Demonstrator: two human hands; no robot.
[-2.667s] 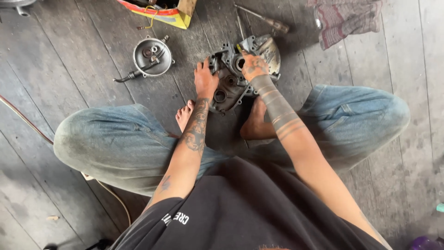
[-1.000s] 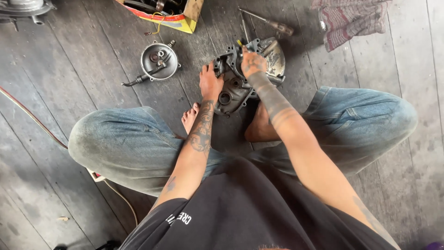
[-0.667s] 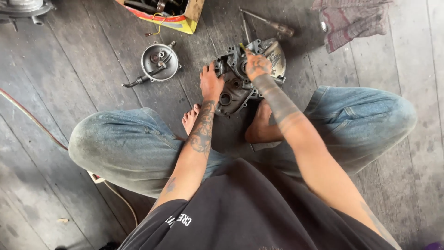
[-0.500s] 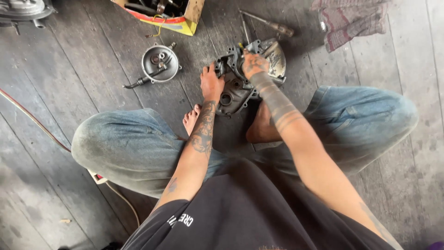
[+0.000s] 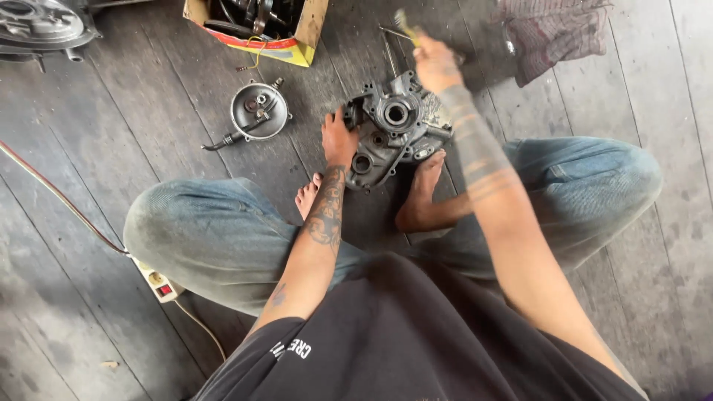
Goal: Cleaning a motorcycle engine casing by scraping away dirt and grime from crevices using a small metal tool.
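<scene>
Left hand point(image 5: 339, 139) fingers flat on the engine crankcase point(image 5: 394, 128); right hand point(image 5: 434, 65) fist-gripping a blurry yellow-handled tool point(image 5: 402, 20) above it.

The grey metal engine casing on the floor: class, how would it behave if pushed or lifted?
The engine casing looks like thick cast metal, so probably rigid and heavy. It lies flat on the plank floor, steadied by the left hand; unlikely to roll.

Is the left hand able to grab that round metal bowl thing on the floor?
Probably yes. The left hand rests on the engine casing, and the round metal part lies just beside it on bare wooden floor with nothing between them. It would have to let go of the casing.
</scene>
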